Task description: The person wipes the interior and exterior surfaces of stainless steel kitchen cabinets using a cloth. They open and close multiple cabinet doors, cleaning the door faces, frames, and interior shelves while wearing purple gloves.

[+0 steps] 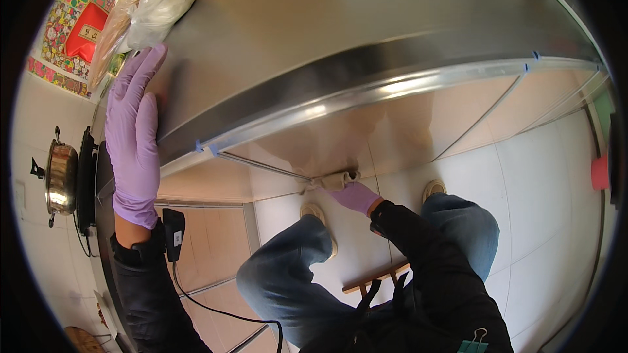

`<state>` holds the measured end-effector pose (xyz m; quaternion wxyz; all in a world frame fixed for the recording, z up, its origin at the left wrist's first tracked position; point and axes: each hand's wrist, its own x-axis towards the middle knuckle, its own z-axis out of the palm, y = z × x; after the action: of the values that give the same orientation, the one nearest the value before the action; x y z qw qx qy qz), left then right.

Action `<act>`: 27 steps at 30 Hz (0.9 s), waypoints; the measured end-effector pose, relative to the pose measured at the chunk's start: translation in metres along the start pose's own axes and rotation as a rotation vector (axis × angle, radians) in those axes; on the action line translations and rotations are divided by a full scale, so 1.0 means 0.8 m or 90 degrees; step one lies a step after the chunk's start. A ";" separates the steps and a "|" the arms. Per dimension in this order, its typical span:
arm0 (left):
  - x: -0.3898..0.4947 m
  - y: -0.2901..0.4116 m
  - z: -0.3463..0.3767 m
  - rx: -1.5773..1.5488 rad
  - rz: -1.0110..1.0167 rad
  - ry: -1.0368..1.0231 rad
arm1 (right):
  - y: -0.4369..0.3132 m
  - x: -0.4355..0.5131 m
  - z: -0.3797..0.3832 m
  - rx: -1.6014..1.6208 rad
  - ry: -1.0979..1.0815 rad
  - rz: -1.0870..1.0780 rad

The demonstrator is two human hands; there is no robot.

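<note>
My left hand [135, 132], in a light purple glove, lies stretched along the corner of the stainless steel countertop [314, 14], its fingertips beside a clear plastic bag [162, 5]. It holds nothing. Low down at the glossy cabinet doors [343, 132], my right hand [355, 197], gloved alike, grips a beige cloth [336, 181]. The cloth is against the bottom part of a door, near the metal strip between two panels. Part of the right hand's fingers is hidden by the cloth.
A steel pot [61, 176] stands at the left beside a black appliance [87, 181]. A black device [173, 235] with a cable hangs near my left sleeve. Below are my shoes, a wooden stool [375, 278] between my legs and the tiled floor [530, 206]. Red packaging [87, 32] lies upper left.
</note>
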<state>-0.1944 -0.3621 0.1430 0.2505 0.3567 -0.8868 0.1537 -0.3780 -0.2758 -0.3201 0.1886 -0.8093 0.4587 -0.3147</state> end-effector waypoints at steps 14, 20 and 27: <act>-0.002 0.001 -0.005 -0.010 -0.030 0.020 | 0.051 -0.028 0.004 -0.240 -0.238 -0.102; -0.006 0.000 -0.004 0.015 -0.036 0.054 | -0.056 0.047 -0.094 -0.398 -0.038 -0.280; -0.010 -0.002 -0.005 0.043 -0.065 0.068 | -0.123 0.095 -0.234 -0.535 0.346 -0.303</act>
<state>-0.1867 -0.3571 0.1417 0.2932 0.4011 -0.8470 0.1891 -0.4158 -0.2945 -0.0993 -0.3520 -0.7861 0.3813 -0.3359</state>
